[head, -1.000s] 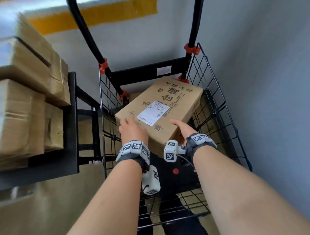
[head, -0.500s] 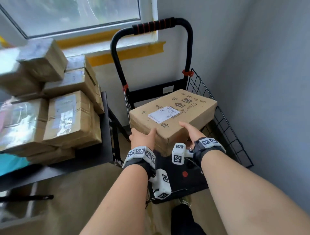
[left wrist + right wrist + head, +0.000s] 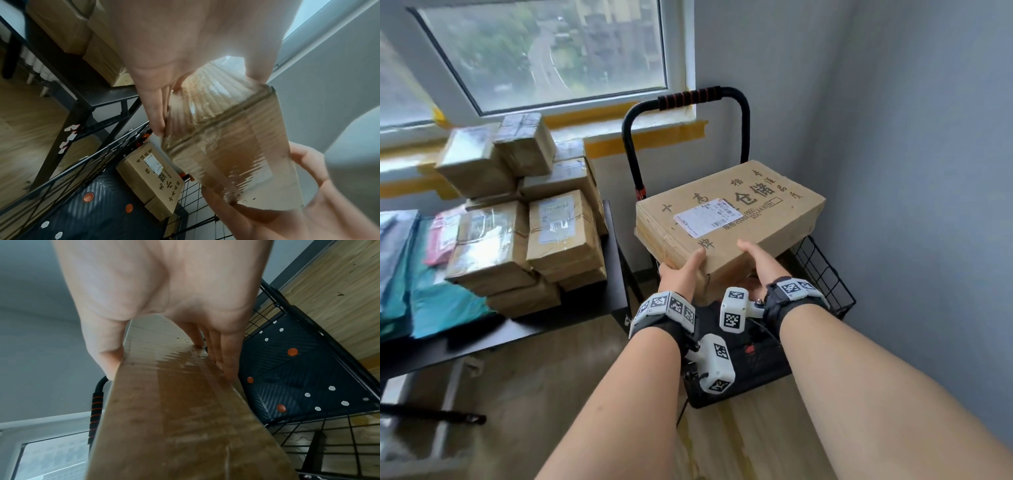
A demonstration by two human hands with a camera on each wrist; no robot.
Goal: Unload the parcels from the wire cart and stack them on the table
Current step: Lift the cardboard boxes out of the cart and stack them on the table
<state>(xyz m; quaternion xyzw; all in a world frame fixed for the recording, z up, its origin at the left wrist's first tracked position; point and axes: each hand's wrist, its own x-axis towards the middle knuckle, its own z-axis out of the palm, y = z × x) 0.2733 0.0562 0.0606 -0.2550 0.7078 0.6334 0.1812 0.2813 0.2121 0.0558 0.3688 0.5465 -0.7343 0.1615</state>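
Note:
A large brown cardboard parcel with a white label and black characters hangs above the wire cart. My left hand grips its near left corner, thumb on top, fingers under the edge. At the near right edge my right hand holds it the same way, fingers below. The taped side of the parcel fills the left wrist view, and the parcel also fills the right wrist view. A second, similar parcel lies in the cart beneath.
Left of the cart, a black table bears a stack of taped parcels and teal bags. The cart handle rises behind the box. A grey wall is close on the right. The floor is wood.
Both hands have lifted the parcel up out of the cart basket and toward me. The head view has tilted up, bringing the window and stacked table into sight.

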